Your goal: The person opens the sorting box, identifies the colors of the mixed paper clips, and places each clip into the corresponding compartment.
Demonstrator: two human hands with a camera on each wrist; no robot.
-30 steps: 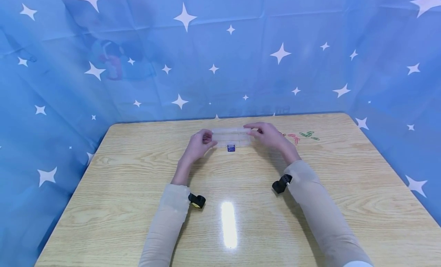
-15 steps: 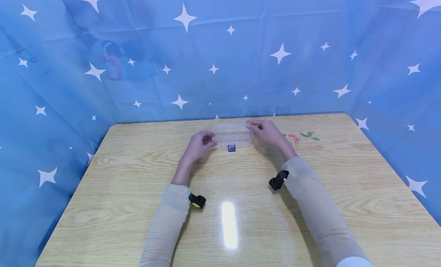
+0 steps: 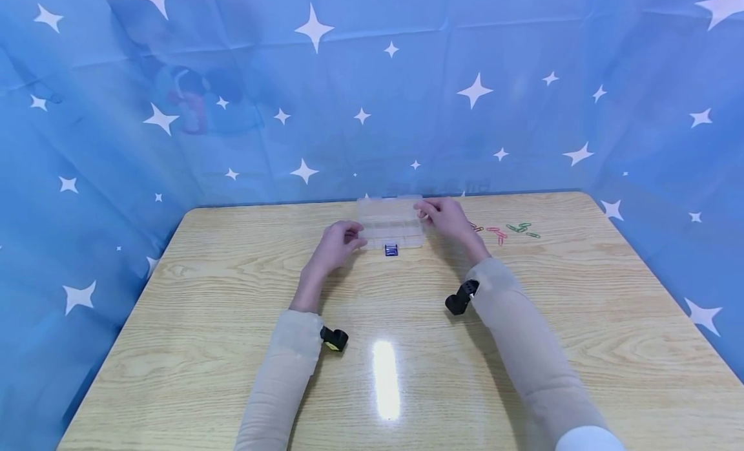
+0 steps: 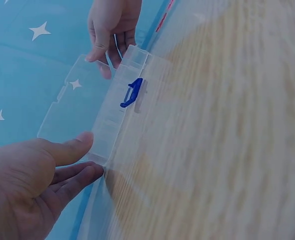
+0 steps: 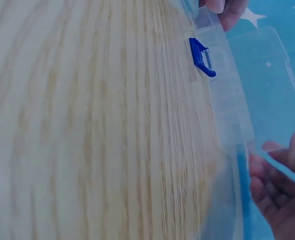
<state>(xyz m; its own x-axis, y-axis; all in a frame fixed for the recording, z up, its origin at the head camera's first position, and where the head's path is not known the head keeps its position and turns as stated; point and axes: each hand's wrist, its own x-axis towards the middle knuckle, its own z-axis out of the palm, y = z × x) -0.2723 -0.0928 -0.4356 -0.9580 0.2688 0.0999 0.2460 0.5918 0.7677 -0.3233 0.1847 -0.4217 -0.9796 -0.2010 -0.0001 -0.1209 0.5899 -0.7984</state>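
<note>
A clear plastic compartment box (image 3: 380, 236) stands near the back edge of the table, its blue latch (image 3: 391, 250) facing me and hanging down. Its transparent lid (image 3: 388, 207) is tilted up and back, as the left wrist view also shows. My left hand (image 3: 337, 244) grips the box's left end between thumb and fingers. At the lid's right edge, my right hand (image 3: 446, 220) pinches the plastic with its thumb and fingers. In the right wrist view the raised lid (image 5: 267, 80) stands apart from the box body (image 5: 227, 95). Dividers show faintly inside.
Right of the box lie loose paper clips: green ones (image 3: 519, 228), pink ones (image 3: 497, 234) and a few darker ones (image 3: 476, 228) close to my right hand. A blue star-patterned cloth (image 3: 360, 89) hangs right behind the wooden table (image 3: 232, 335).
The lid has swung up and back from low over the box, my right hand moving slightly up with it. My left hand has stayed at the box's left end.
</note>
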